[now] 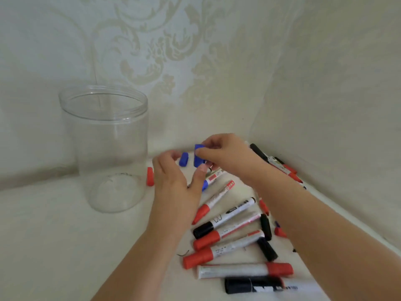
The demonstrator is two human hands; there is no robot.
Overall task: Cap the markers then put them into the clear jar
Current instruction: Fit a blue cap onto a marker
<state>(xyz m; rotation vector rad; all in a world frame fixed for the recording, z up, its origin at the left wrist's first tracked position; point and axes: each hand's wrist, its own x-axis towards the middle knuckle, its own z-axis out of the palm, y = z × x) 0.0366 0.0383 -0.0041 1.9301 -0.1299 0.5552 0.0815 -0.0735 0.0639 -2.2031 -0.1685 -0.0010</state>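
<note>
The clear jar [108,148] stands upright and open at 9 o'clock, with nothing inside. A loose red cap [150,176] lies just beside its base, at 3 o'clock of it. A loose blue cap [183,159] lies near the middle, and another blue cap [198,155] is lifted just beside it. Many markers [227,233] with red and black caps lie flat in a pile at 5 o'clock. More markers [280,164] lie along the wall at 3 o'clock.
</note>
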